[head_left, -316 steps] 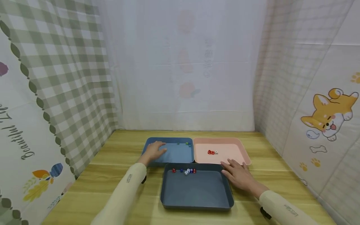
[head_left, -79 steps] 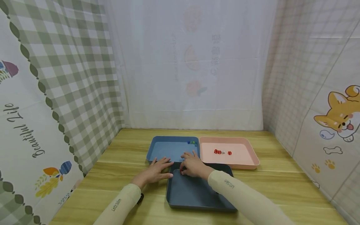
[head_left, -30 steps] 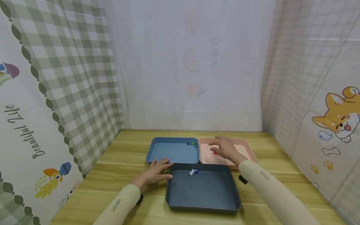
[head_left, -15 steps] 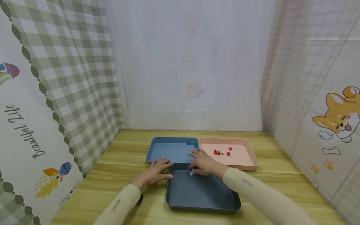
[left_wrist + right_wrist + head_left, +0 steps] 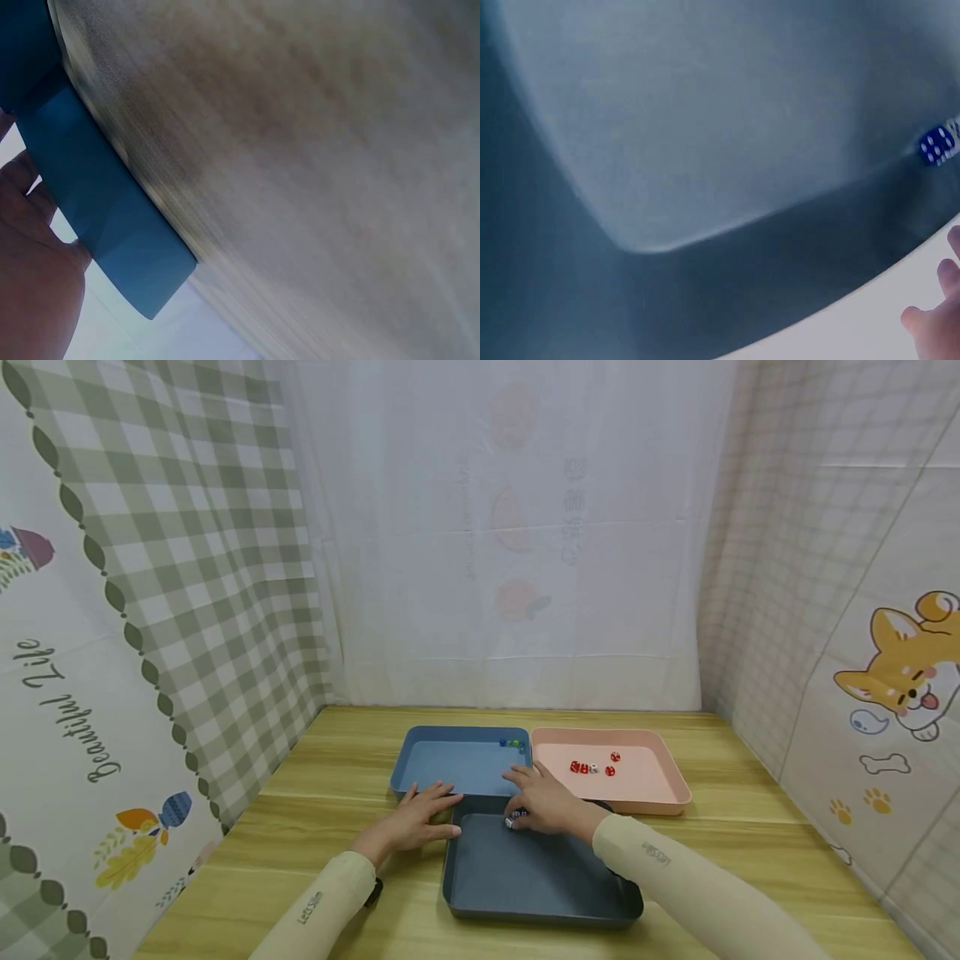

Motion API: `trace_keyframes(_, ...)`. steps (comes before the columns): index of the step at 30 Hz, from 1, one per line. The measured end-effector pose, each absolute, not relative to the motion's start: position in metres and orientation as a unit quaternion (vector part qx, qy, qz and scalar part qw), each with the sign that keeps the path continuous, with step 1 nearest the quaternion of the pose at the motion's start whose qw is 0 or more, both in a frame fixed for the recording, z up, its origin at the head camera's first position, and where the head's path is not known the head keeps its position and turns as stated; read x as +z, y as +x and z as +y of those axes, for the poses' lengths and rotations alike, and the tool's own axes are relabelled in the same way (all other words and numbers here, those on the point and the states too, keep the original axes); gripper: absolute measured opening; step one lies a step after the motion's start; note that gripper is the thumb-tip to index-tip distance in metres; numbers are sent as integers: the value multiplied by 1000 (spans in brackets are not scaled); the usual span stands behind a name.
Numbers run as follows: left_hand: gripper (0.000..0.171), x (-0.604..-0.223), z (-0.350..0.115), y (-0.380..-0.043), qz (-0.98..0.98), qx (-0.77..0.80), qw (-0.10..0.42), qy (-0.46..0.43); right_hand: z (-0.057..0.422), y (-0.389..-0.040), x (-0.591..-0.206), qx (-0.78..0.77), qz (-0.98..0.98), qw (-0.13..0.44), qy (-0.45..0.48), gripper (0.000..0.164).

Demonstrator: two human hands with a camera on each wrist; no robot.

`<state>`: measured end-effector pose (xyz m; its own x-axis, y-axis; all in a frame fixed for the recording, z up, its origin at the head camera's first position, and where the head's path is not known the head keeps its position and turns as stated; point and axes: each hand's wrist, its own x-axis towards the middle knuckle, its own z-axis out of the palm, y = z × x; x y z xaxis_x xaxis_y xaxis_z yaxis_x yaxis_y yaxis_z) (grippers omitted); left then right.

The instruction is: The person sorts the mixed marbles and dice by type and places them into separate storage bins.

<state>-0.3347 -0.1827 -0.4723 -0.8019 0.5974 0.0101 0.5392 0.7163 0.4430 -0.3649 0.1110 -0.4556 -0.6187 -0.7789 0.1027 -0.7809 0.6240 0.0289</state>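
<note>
My right hand reaches over the back wall of the dark grey tray, thumb and index finger bent down at a small cluster of dice. A white die shows beside the fingertips. In the right wrist view a blue die with white dots lies against white ones; thumb and index are out of that frame. I cannot tell whether the fingers pinch a die. My left hand lies at the tray's left edge, fingers spread, thumb on the rim. The left wrist view shows that hand behind the tray wall.
Behind the grey tray stand a blue tray with several small blue and green dice in its right corner, and a pink tray with several red dice and a white die. Curtains surround the wooden table.
Red dice have gone from the grey tray into the pink one, a blue die into the blue tray. My right hand has returned from the pink tray; the left moved to the grey tray's edge.
</note>
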Motion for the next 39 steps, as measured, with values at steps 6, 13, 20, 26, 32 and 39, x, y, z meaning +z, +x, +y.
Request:
trace_keyframes(6, 69, -472, -183, -334, 923, 221, 68, 309, 127, -376, -434, 85, -921, 64, 375, 15)
trace_keyframes(13, 68, -470, -182, -333, 920, 227, 72, 312, 187, -398, -422, 106, -965, 100, 217, 15)
trace_keyframes(20, 69, -471, -180, -334, 920, 222, 74, 314, 255, -403, -437, 115, -990, 44, 63, 16)
trace_keyframes(26, 69, -471, -179, -335, 920, 221, 74, 315, 269, -401, -447, 155, -986, 58, 35, 32)
trace_keyframes(32, 69, -473, -180, -336, 922, 217, 74, 313, 257, -400, -443, 168, -979, 75, 85, 37)
trace_keyframes(39, 68, -474, -181, -338, 922, 216, 72, 313, 224, -400, -438, 161, -962, 108, 193, 25)
